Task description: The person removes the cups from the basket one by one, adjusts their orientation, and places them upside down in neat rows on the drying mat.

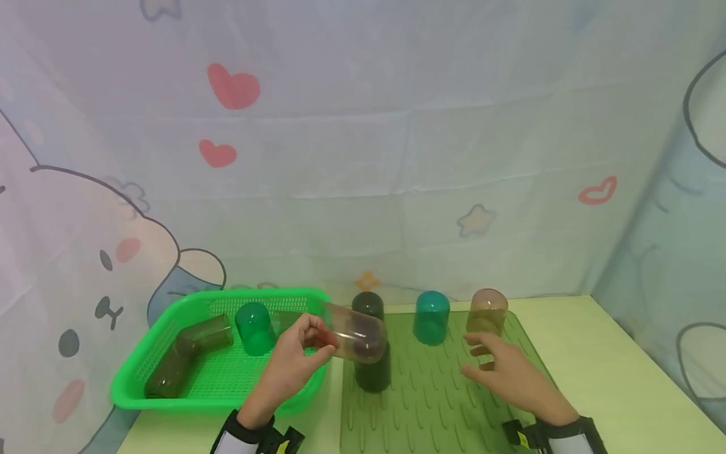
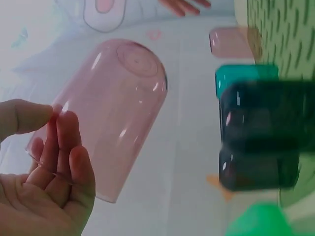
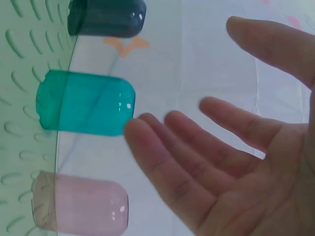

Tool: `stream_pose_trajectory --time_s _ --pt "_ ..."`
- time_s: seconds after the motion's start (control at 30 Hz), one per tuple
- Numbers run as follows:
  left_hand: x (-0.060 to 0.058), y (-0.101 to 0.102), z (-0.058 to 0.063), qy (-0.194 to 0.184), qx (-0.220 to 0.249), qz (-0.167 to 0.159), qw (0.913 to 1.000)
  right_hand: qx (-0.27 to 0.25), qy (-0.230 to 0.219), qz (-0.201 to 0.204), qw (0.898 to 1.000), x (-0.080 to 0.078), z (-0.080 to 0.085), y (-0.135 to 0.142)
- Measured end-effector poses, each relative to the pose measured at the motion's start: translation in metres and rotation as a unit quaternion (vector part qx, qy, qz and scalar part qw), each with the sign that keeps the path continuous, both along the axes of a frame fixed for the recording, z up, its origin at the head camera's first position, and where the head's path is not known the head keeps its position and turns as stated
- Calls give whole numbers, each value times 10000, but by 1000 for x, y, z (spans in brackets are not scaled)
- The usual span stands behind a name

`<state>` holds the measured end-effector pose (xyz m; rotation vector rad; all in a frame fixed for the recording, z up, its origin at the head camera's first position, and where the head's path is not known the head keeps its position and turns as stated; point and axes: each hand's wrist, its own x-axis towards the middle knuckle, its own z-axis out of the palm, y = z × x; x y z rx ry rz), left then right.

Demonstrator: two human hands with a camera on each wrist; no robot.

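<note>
In the head view my left hand (image 1: 292, 362) pinches a clear pink cup (image 1: 357, 334) near its open rim, thumb outside and fingers at the wall. The cup is tilted, its closed base pointing right, raised in front of two dark cups. My right hand (image 1: 513, 378) is held over the green mat (image 1: 431, 410), fingers apart and holding nothing. Just beyond it, a second pink cup (image 1: 488, 310) stands upside down on the mat. A teal cup (image 1: 432, 318) is upside down to its left. One dark cup (image 1: 367, 304) stands behind, another dark cup (image 1: 372, 372) nearer me.
A bright green basket (image 1: 221, 407) sits at the left of the pale table (image 1: 624, 366). Inside it are a green cup (image 1: 254, 331) and brownish cups (image 1: 207, 334) lying on their sides. A printed cloth (image 1: 363, 157) hangs close behind the mat.
</note>
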<state>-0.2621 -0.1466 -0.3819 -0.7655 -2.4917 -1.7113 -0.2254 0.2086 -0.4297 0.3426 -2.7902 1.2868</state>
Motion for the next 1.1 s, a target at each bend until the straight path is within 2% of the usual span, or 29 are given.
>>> stream_pose_trajectory --time_s 0.13,0.37,0.63,0.97,1.03,1.1 --pt "7 18 -12 -219 433 -149 9987 -376 261 113 9989 0 -1 -10" --pt "14 51 -23 -601 745 -340 9948 -1098 765 515 9897 1 -5 -33" --pt "15 84 -25 -481 1080 -405 9922 -1579 1238 817 9762 0 -8 -47" --pt "19 100 -34 -626 1499 -652 9846 -2015 1209 779 9689 3 -9 -47" --pt "19 100 -34 -606 1402 -703 9858 -2023 1308 761 9675 4 -8 -47" --pt "19 97 -31 -479 1098 -746 9900 -1989 1444 713 9667 4 -7 -46"
